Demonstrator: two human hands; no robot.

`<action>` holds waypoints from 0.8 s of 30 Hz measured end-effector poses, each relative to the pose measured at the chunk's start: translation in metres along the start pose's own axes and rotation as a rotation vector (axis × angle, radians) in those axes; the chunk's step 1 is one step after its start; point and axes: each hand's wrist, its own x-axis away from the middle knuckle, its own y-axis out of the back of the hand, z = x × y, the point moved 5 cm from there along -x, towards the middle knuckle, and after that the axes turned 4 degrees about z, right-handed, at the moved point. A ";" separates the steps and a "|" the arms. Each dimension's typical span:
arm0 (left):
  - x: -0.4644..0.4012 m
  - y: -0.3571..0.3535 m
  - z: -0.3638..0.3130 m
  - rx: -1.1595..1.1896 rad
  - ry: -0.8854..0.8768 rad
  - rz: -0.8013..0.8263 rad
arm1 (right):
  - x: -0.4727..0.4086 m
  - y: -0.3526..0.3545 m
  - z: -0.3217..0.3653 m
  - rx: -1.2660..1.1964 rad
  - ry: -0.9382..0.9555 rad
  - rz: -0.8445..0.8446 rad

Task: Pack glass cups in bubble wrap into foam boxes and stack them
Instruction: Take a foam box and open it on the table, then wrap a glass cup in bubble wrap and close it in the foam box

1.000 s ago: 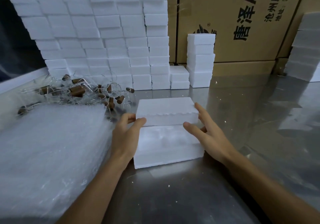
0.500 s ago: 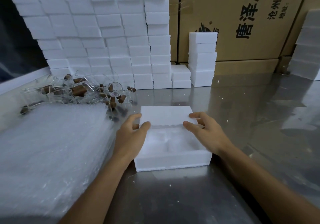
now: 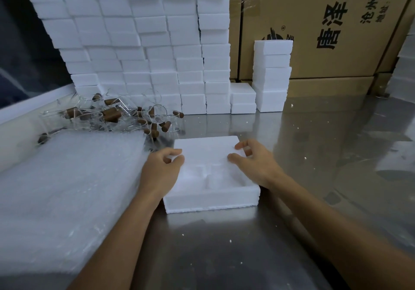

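**Lid lowered toward the open foam box**

Since a second ago the foam lid (image 3: 207, 147), then held well above the tray, has come down and now sits low over the far half of the open foam box (image 3: 211, 196), whose near half shows moulded recesses. Both hands have dropped with it. The left hand (image 3: 162, 168) pinches the lid's left near corner between thumb and curled fingers; the right hand (image 3: 253, 163) grips the lid's right edge, fingers curled over the top and thumb on the near side. The box itself lies flat on the steel table (image 3: 314, 155), just right of a thick stack of bubble wrap (image 3: 67, 188) whose right edge touches the left forearm.

Behind the bubble wrap lies a heap of glass cups (image 3: 125, 115) with brown handles, tumbled together on their sides. Further back, a wall of stacked foam boxes (image 3: 139, 49) rises against the cardboard, with a short stack (image 3: 243, 98) beside it and a taller stack (image 3: 272, 74) to the right of that.

Printing on the cardboard carton (image 3: 314, 16) behind reads "唐泽" in large black characters, followed by a Latin "A" cut off by the frame edge. Smaller characters "沧州唐" and "地址:" sit beside it, and a dark round logo with an ® mark shows partly above the taller stack.
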 end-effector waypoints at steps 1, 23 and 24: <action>0.000 0.000 0.000 -0.001 0.001 -0.001 | -0.001 0.001 0.001 0.019 -0.013 0.013; -0.006 -0.007 0.003 -0.007 -0.029 -0.002 | -0.141 -0.129 0.155 0.304 0.250 0.122; -0.006 -0.007 0.003 -0.009 -0.032 -0.007 | -0.146 -0.136 0.157 0.318 0.245 0.130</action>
